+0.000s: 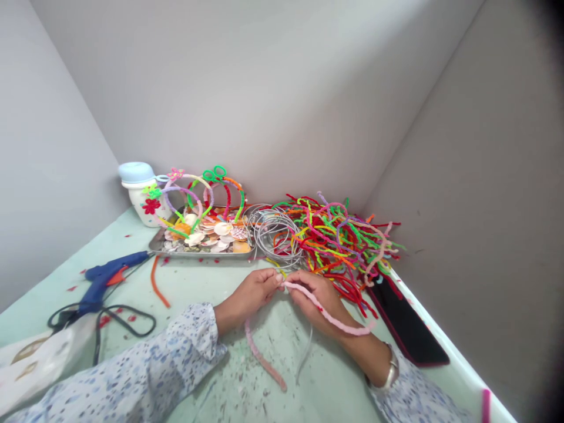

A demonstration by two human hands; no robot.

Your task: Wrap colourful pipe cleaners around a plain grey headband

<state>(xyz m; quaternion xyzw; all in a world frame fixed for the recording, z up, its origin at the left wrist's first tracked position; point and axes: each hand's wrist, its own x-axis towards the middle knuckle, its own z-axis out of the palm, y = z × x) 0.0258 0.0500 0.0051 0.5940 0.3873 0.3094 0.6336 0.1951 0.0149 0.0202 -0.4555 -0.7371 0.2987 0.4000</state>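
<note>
The fingers of the left hand (252,295) were clamped on one end of a pink chenille stem (348,329); those of the right hand (315,294) pinched it just beside them. The stem lay back over the right hand and wrist, above the middle of the surface (207,288). A second pink length (263,359) hung below the left hand; whether it joined the first could not be told. A grey wire (305,355) showed beneath the right hand. Beyond the hands lay a coil of silver wire (277,257), with a heap of multicoloured chenille stems (343,235) to its right. Left of the coil, a metal tray (202,254) held seashells (220,230), with chenille-wrapped hoops (207,202) upright there. A blue glue gun (94,285) lay at left, a black, red-edged phone (409,323) at right.
</note>
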